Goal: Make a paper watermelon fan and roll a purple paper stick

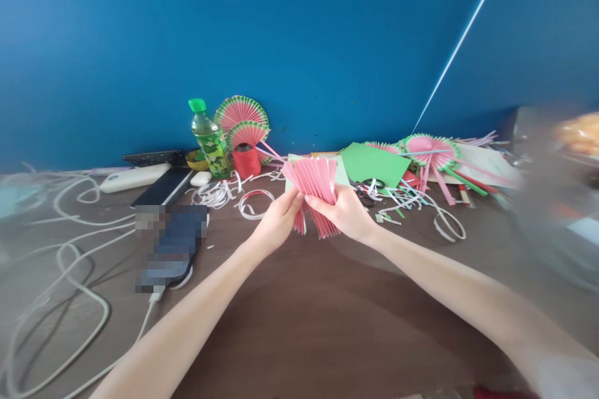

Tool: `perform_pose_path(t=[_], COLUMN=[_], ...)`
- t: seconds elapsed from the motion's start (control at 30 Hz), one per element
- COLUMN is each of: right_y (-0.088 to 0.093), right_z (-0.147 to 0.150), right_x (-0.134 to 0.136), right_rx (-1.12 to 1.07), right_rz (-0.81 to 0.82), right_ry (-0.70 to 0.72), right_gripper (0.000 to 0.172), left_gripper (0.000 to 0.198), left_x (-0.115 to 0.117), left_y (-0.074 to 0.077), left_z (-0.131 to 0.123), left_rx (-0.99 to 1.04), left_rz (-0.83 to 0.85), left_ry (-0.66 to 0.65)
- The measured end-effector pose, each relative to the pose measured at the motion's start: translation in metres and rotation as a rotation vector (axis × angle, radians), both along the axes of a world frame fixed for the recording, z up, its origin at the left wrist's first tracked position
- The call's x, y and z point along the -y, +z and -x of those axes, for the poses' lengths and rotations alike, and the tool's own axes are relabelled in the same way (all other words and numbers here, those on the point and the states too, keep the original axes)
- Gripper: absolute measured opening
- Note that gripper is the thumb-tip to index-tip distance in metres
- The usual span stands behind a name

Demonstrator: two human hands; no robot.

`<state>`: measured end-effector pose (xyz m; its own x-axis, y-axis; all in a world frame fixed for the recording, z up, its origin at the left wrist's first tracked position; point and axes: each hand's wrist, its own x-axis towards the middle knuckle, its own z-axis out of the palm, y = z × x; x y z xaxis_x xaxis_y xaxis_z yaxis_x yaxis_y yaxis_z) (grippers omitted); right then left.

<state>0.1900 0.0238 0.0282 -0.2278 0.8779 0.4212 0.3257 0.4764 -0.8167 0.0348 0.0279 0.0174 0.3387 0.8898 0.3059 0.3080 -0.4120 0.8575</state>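
Between my two hands is a pink pleated paper (pixel 314 176), its narrow folds running roughly up and down and fanned a little apart. My left hand (pixel 279 217) pinches its left side, thumb on the near face. On the right side, my right hand (pixel 350 212) grips it the same way, with the thumb pointing toward the middle. The two thumbs almost meet. My other fingers are mostly hidden behind the folds. Behind the pleated paper lies a pale sheet (pixel 345 168), and a green paper sheet (pixel 377 165) is just to its right.
Finished paper fans (pixel 241 115) lean on the blue wall beside a green-capped bottle (pixel 209 140) and a red thread spool (pixel 246 162). More fans (pixel 430 151), black scissors (pixel 367 192) and paper scraps lie right. Phones (pixel 175 243) and white cables (pixel 70 274) spread across the left.
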Motion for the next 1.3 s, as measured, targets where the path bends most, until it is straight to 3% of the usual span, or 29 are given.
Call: perform_pose_path(t=[0.97, 1.3], right_y=[0.002, 0.005], right_z=[-0.003, -0.007], right_x=[-0.002, -0.008], right_rx=[0.072, -0.019], right_rz=[0.083, 0.189], right_ry=[0.049, 0.129], right_gripper=[0.016, 0.021], left_gripper=[0.022, 0.024], left_x=[-0.003, -0.005], left_y=[0.007, 0.019], left_z=[0.004, 0.011], left_rx=[-0.42, -0.352], left_rz=[-0.257, 0.052], left_ry=[0.034, -0.096])
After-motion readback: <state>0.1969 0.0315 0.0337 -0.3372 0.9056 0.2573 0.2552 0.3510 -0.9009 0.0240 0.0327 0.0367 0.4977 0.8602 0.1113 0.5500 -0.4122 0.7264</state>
